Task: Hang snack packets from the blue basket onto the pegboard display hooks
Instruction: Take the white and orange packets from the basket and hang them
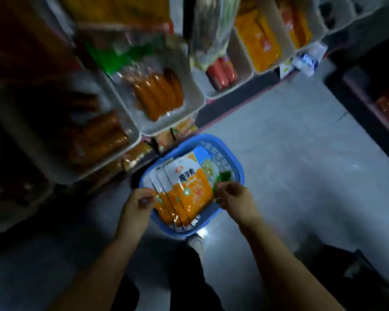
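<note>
- My left hand (142,202) reaches the near-left edge of the fanned stack of snack packets (188,187), its fingers curled and pinching the edge of the outer packets.
- Between my hands the stack lies in the blue basket (239,176) on the floor (290,153), long axis running from the orange ends near me up to the white tops farther off, tilted slightly right.
- My right hand (233,196) sits at the stack's right edge, fingers curled, pinching what looks like a green-printed packet corner (222,178).
- Both hands are about equally close; I judge the lift goes up and leftward toward the shelf trays (166,124), though no hooks show clearly in this blur.
</note>
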